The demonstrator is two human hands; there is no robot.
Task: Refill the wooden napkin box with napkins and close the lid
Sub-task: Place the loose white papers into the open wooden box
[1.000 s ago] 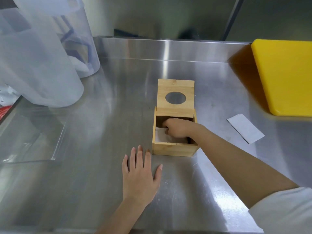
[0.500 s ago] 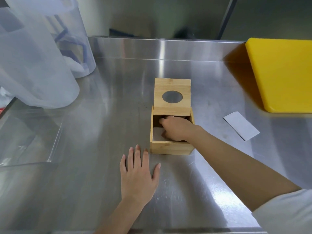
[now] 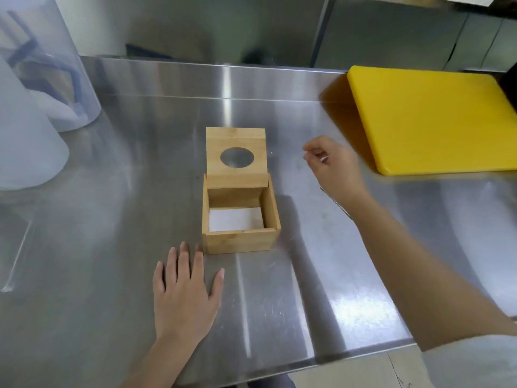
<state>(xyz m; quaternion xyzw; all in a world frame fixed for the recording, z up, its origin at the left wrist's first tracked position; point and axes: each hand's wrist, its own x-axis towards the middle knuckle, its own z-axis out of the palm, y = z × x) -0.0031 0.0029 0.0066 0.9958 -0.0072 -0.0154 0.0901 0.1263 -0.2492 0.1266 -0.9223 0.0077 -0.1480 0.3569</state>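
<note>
One napkin (image 3: 236,219) lies in my open box (image 3: 241,240). Left hand (image 3: 186,292) rests spread flat on the table (image 3: 84,247). Right hand (image 3: 333,166) hovers loosely curled, holding nothing.

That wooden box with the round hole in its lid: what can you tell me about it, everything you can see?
The square, light bamboo-like wooden napkin box stands upright on the shiny steel counter. Its flap lid, with an oval hole, is raised at the far edge and leans back, so the box is open. White napkins lie flat at the bottom, well below the rim. The left hand lies flat on the counter beside the near left corner; contact is unclear. The right hand is clear of it.
</note>
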